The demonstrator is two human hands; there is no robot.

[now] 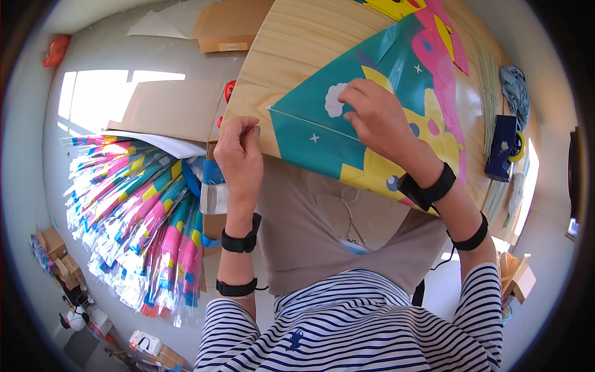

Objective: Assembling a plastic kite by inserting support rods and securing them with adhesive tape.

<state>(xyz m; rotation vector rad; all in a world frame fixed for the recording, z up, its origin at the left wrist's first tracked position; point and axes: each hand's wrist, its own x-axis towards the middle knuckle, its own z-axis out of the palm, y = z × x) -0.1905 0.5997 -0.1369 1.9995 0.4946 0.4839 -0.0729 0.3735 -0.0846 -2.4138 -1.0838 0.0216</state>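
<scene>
A teal, yellow and pink plastic kite sheet (304, 118), printed with a white cloud and a cartoon figure, lies flat on the wooden table. Along it runs a thin pale line (322, 126), like a rod or cord, from its left tip to beneath my right hand. My right hand (378, 118) is over the sheet beside the cloud, fingers curled toward the thumb; anything between them is too small to make out. At the table's left edge, just short of the tip, my left hand (238, 149) is closed in a pinch. What it grips does not show.
Many packed colourful kites (136, 223) fan out at the left, near a cardboard sheet (167, 108). On the table's right side are thin sticks (489, 99), a dark blue tape dispenser (501, 149) and a grey cloth (514, 93). A cardboard box (229, 25) lies beyond the table.
</scene>
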